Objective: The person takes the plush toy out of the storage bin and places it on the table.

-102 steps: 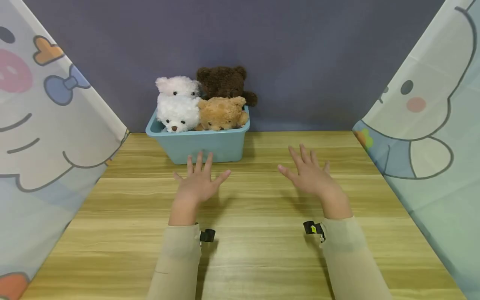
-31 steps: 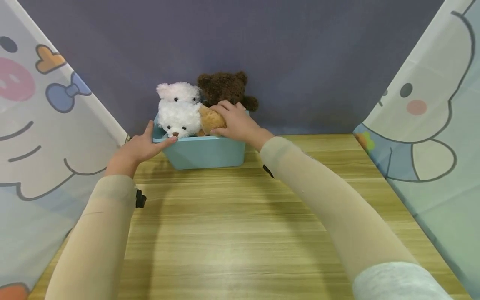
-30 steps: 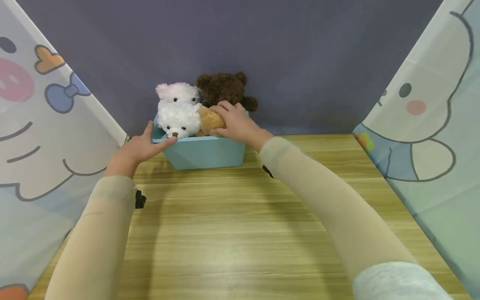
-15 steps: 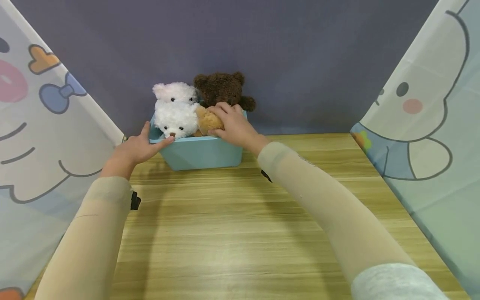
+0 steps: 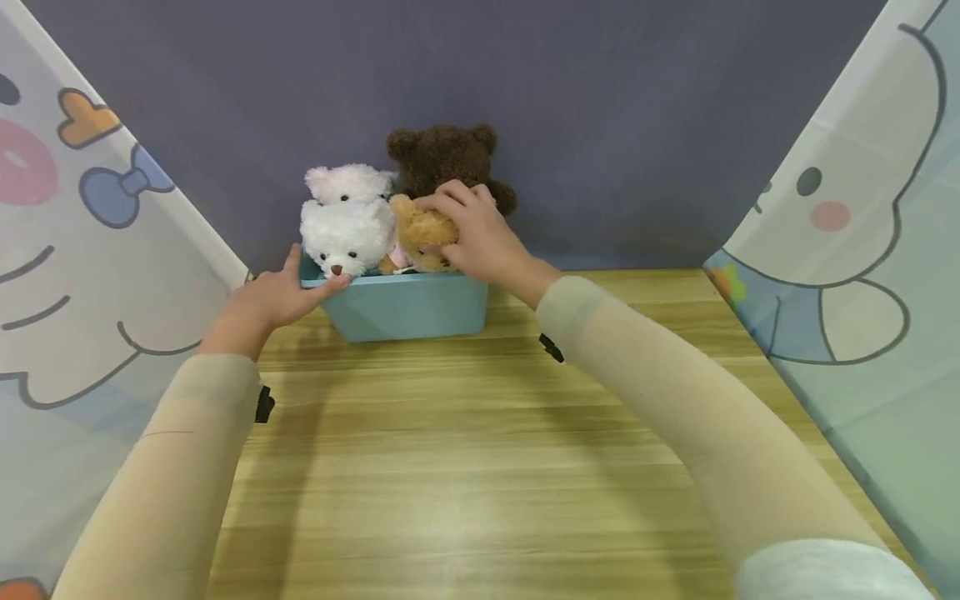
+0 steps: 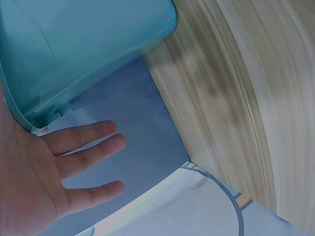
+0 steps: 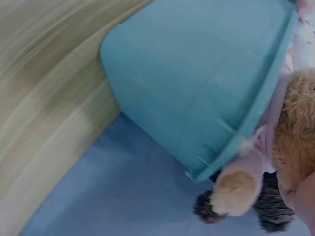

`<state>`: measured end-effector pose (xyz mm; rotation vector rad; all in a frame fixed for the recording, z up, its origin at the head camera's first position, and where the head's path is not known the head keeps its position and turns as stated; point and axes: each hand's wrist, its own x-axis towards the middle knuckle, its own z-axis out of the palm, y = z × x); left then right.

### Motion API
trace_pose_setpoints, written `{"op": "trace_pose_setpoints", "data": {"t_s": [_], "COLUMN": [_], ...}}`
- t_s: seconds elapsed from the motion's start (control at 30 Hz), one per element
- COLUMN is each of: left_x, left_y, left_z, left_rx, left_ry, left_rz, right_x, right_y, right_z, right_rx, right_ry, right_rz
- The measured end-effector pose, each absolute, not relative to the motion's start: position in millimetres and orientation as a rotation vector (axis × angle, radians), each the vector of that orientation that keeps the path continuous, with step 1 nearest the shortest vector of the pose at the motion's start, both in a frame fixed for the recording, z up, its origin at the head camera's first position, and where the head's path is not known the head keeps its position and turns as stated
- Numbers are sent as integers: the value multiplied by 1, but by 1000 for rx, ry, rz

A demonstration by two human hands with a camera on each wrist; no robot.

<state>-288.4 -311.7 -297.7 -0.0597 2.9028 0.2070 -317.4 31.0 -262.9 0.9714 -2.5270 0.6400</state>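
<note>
My right hand (image 5: 487, 237) grips the head of a tan teddy bear (image 5: 429, 235) from above, thumb at its face. Pink clothing on this bear (image 7: 295, 137) shows above the rim in the right wrist view. The bear sits in the front right of a light blue plastic bin (image 5: 408, 308). My left hand (image 5: 270, 296) rests at the bin's front left corner, thumb along the front rim. In the left wrist view several fingers of the left hand (image 6: 64, 167) stretch straight outside the bin. Beside the tan bear is a white teddy bear (image 5: 347, 233).
Behind in the bin are a pale pinkish-white bear (image 5: 348, 182) and a dark brown bear (image 5: 442, 158). The bin stands on a wooden table (image 5: 450, 450) near a grey back wall (image 5: 615, 133). Cartoon-printed sheets (image 5: 847, 275) flank both sides.
My hands have reached from over the table to the bin. The right hand has drawn the tan bear up a little, baring its face and pink clothing. The brown bear has risen too.
</note>
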Motion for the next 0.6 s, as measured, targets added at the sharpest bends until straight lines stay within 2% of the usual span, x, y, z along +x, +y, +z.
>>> {"op": "trace_pose_setpoints", "data": {"t_s": [0.2, 0.6], "left_x": [-287, -288], "left_y": [-314, -313], "left_z": [-294, -295], "left_rx": [-50, -57], "left_ry": [2906, 2906], "left_rz": [204, 149], "right_x": [-300, -273], "right_y": [46, 87], "right_z": [-253, -260], "right_rx": [947, 1137], "right_ry": [-2421, -2044], "right_rz": [739, 846]}}
